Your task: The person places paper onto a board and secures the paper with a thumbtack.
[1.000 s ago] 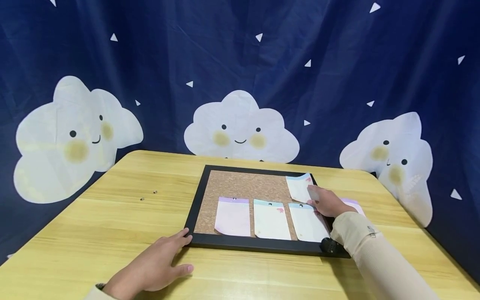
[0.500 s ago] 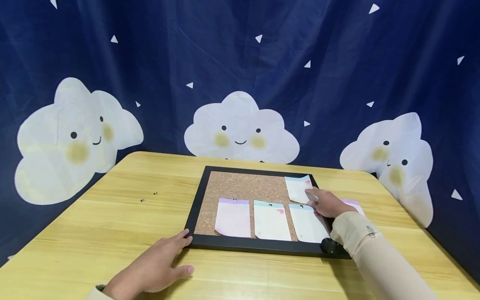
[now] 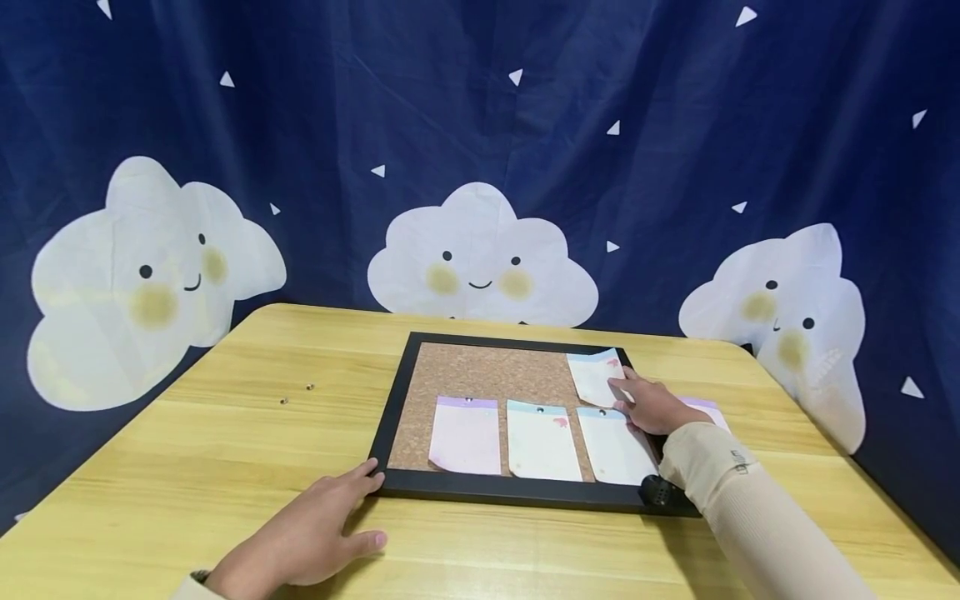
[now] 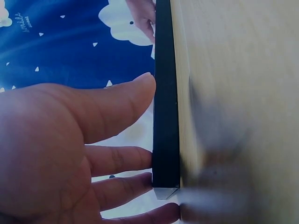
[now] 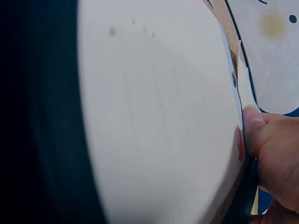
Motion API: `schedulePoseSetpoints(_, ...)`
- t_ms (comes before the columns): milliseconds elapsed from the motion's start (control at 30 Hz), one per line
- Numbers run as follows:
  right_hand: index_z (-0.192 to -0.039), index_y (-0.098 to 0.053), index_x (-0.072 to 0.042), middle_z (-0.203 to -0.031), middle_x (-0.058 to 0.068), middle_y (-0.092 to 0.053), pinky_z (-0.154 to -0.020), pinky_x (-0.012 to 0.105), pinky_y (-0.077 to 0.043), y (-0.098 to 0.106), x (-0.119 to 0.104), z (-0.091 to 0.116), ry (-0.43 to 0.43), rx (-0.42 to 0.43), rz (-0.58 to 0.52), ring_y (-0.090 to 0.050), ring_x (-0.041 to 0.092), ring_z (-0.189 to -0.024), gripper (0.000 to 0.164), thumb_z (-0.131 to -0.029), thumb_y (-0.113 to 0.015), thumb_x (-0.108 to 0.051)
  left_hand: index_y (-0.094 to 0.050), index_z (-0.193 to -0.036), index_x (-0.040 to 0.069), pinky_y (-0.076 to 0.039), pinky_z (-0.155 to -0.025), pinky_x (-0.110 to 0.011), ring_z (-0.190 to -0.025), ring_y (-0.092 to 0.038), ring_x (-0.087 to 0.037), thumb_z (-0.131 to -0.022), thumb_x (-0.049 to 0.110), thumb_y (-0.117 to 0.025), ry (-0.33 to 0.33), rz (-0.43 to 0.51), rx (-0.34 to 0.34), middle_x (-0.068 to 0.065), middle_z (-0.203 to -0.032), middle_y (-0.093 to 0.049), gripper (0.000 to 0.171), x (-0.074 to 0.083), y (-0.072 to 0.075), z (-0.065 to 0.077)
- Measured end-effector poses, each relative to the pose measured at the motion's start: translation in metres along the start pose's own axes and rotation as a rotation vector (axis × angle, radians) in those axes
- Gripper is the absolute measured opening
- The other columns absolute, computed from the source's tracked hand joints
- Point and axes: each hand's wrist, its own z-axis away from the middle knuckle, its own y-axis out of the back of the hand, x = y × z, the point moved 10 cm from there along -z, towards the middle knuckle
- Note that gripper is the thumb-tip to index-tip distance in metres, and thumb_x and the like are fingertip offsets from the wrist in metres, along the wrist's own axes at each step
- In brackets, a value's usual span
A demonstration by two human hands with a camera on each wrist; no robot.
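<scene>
A cork board with a black frame lies on the table. My left hand touches its near left corner with extended fingers; in the left wrist view the fingertips meet the frame's edge. My right hand pinches the right edge of a white, blue-topped note sheet at the board's far right corner. The thumb shows on that sheet in the right wrist view. Along the board's near half are a pink note and two white notes, each with a silver pushpin at its top.
Two small silver pushpins lie on the wooden table left of the board. Another purple-topped sheet shows partly behind my right wrist. A dark blue cloud-patterned curtain hangs behind the table.
The far right note has slid slightly left on the board, with my right hand following it. My left hand stays at the frame corner.
</scene>
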Motion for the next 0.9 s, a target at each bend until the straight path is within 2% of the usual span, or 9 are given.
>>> schedulePoseSetpoints(133, -0.145, -0.040, 0.002, -0.151, 0.036, -0.019, -0.103, 0.061, -0.033, 0.000, -0.003, 0.000, 0.022, 0.008, -0.004, -0.030, 0.055, -0.131, 0.049, -0.099, -0.054, -0.010, -0.055, -0.135, 0.002, -0.032, -0.104, -0.062, -0.131, -0.040, -0.045, -0.082, 0.037, -0.077, -0.003, -0.002, 0.004, -0.017, -0.150, -0.038, 0.067, 0.000, 0.000, 0.001)
schedulePoseSetpoints(233, -0.143, -0.042, 0.003, -0.149, 0.036, -0.024, -0.099, 0.057, -0.038, -0.001, -0.005, 0.001, 0.032, 0.012, -0.015, -0.034, 0.053, -0.130, 0.047, -0.098, -0.055, -0.008, -0.055, -0.135, 0.002, -0.032, -0.104, -0.062, -0.131, -0.040, -0.044, -0.082, 0.037, -0.077, -0.006, 0.001, 0.006, -0.017, -0.150, -0.038, 0.067, 0.000, 0.001, 0.002)
schedulePoseSetpoints(433, -0.139, -0.048, 0.003, -0.145, 0.034, -0.034, -0.100, 0.055, -0.039, 0.004, -0.005, 0.001, 0.018, 0.049, -0.052, -0.039, 0.047, -0.129, 0.044, -0.097, -0.057, -0.005, -0.054, -0.136, 0.002, -0.032, -0.104, -0.063, -0.131, -0.039, -0.045, -0.082, 0.037, -0.076, -0.004, 0.007, -0.001, -0.017, -0.151, -0.037, 0.068, 0.000, 0.002, 0.003)
schedulePoseSetpoints(533, -0.139, -0.048, 0.002, -0.141, 0.032, -0.041, -0.092, 0.049, -0.044, 0.004, -0.001, 0.001, -0.024, 0.038, -0.076, -0.050, 0.040, -0.117, 0.045, -0.096, -0.059, -0.006, -0.054, -0.136, 0.002, -0.031, -0.104, -0.063, -0.132, -0.038, -0.045, -0.083, 0.037, -0.076, -0.009, 0.014, -0.004, -0.016, -0.151, -0.037, 0.067, 0.001, 0.003, 0.001)
schedulePoseSetpoints(700, -0.139, -0.050, 0.001, -0.129, 0.028, -0.053, -0.081, 0.042, -0.045, 0.002, 0.007, 0.001, -0.083, -0.006, -0.083, -0.056, 0.029, -0.093, 0.046, -0.095, -0.061, -0.006, -0.054, -0.136, 0.001, -0.031, -0.104, -0.064, -0.132, -0.037, -0.047, -0.085, 0.036, -0.075, -0.051, 0.034, -0.004, -0.018, -0.150, -0.038, 0.066, 0.005, 0.005, -0.001)
schedulePoseSetpoints(833, -0.136, -0.053, 0.002, -0.123, 0.025, -0.057, -0.081, 0.043, -0.046, 0.004, 0.006, -0.002, -0.074, -0.017, -0.086, -0.058, 0.027, -0.090, 0.044, -0.094, -0.063, -0.006, -0.057, -0.133, 0.003, -0.032, -0.103, -0.063, -0.130, -0.041, -0.046, -0.085, 0.038, -0.074, -0.071, 0.048, 0.012, -0.018, -0.146, -0.044, 0.062, 0.004, 0.010, -0.002)
schedulePoseSetpoints(900, -0.135, -0.053, 0.003, -0.122, 0.025, -0.058, -0.080, 0.042, -0.047, 0.004, 0.004, -0.003, -0.068, -0.021, -0.084, -0.058, 0.027, -0.090, 0.043, -0.094, -0.063, -0.006, -0.059, -0.130, 0.003, -0.039, -0.100, -0.059, -0.121, -0.051, -0.041, -0.086, 0.037, -0.073, -0.079, 0.058, 0.033, -0.018, -0.137, -0.053, 0.058, 0.002, 0.015, -0.004)
